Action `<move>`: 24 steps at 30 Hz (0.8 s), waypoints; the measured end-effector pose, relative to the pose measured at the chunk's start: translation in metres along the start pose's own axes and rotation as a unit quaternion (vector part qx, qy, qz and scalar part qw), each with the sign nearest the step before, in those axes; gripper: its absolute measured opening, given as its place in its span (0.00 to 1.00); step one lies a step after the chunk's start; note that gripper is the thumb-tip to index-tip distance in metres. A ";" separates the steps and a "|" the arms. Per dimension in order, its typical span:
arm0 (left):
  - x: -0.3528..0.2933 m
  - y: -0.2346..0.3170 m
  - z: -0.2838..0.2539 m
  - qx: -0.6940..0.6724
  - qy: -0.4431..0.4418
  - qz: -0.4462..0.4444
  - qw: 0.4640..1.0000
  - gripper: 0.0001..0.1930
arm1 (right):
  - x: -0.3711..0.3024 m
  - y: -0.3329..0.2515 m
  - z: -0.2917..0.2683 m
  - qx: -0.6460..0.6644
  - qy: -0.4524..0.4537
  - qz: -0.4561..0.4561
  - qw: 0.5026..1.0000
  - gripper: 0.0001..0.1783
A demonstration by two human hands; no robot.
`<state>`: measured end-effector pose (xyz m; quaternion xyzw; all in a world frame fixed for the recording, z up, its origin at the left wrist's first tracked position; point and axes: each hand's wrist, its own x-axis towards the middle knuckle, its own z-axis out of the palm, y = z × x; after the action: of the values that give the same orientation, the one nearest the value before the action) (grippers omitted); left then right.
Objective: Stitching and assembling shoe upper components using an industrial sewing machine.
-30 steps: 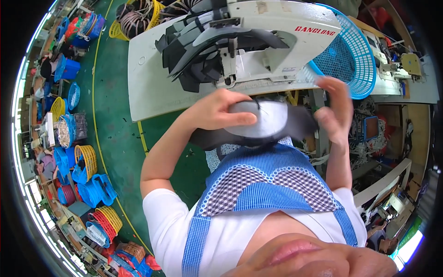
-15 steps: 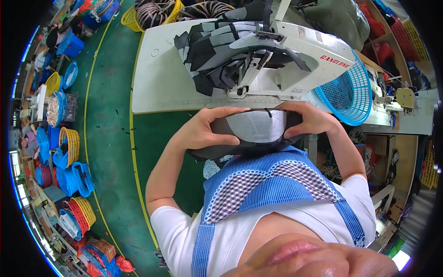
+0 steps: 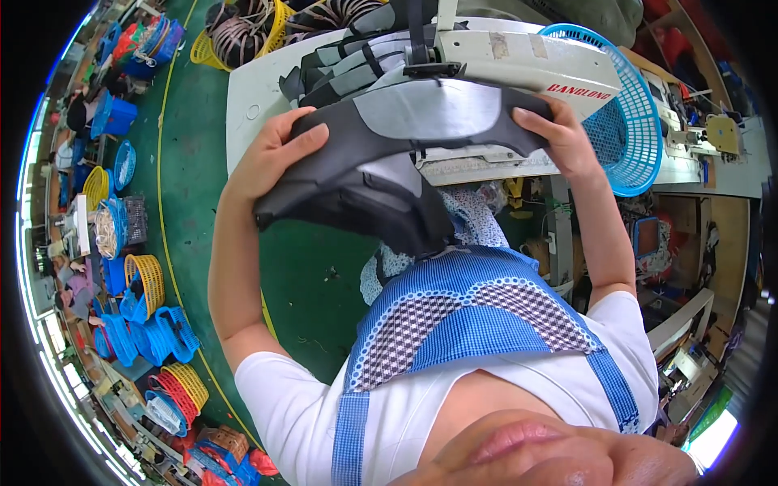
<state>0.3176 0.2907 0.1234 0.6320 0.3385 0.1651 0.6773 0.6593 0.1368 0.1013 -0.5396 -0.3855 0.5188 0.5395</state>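
A curved, padded black fabric piece (image 3: 433, 112) with a silvery-grey panel is stretched between my two hands, above the front edge of the machine table. My left hand (image 3: 279, 152) grips its left end, thumb on top and fingers behind. At the right end, my right hand (image 3: 561, 136) pinches the edge with the thumb in front. More black and grey padding (image 3: 381, 190) hangs below it toward my apron; whether it is one with the held piece I cannot tell. Behind it is a white sewing machine (image 3: 531, 69), its needle area hidden by the piece.
Similar black and grey pieces (image 3: 348, 73) lie heaped on the white table (image 3: 247, 109). A blue plastic basket (image 3: 640, 121) stands right of the machine. Yellow baskets (image 3: 279, 28) with coiled strips sit at the back left. Several coloured baskets line the green floor (image 3: 194, 202) at far left.
Both hands have lifted the piece away from my body, toward the machine, and moved farther apart. The piece is now spread wider, with padding hanging below it.
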 end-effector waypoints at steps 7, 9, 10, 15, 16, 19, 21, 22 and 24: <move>0.033 -0.053 -0.004 -0.173 -0.007 -0.068 0.983 0.16 | 0.029 0.037 -0.002 0.156 0.064 0.079 0.982 0.19; 0.035 -0.061 -0.001 -0.187 -0.021 -0.068 0.980 0.16 | 0.032 0.042 -0.004 0.167 0.058 0.077 0.981 0.18; 0.037 -0.062 0.000 -0.189 -0.009 -0.077 0.979 0.17 | 0.033 0.045 -0.004 0.178 0.056 0.075 0.980 0.18; 0.034 -0.055 0.002 -0.211 -0.021 -0.058 0.975 0.20 | 0.030 0.047 -0.009 0.171 0.097 0.086 0.977 0.20; 0.027 -0.053 0.002 -0.216 -0.007 -0.028 0.976 0.23 | 0.025 0.047 -0.009 0.209 0.049 0.099 0.972 0.21; 0.010 -0.047 0.004 -0.217 0.024 0.003 0.976 0.29 | 0.010 0.048 -0.002 0.244 -0.117 0.114 0.956 0.30; 0.001 -0.041 0.007 -0.099 -0.128 -0.004 0.987 0.27 | -0.010 0.058 0.019 0.061 -0.192 0.075 0.977 0.39; -0.001 -0.038 0.013 -0.098 -0.122 -0.003 0.988 0.25 | -0.012 0.058 0.027 0.019 -0.233 0.078 0.969 0.42; -0.006 -0.027 0.018 -0.068 -0.118 0.029 0.990 0.24 | -0.020 0.054 0.036 -0.065 -0.256 0.069 0.962 0.34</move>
<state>0.3199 0.2692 0.0983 0.6094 0.2258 0.1310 0.7487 0.6127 0.1174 0.0556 -0.4478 -0.5056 0.6494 0.3496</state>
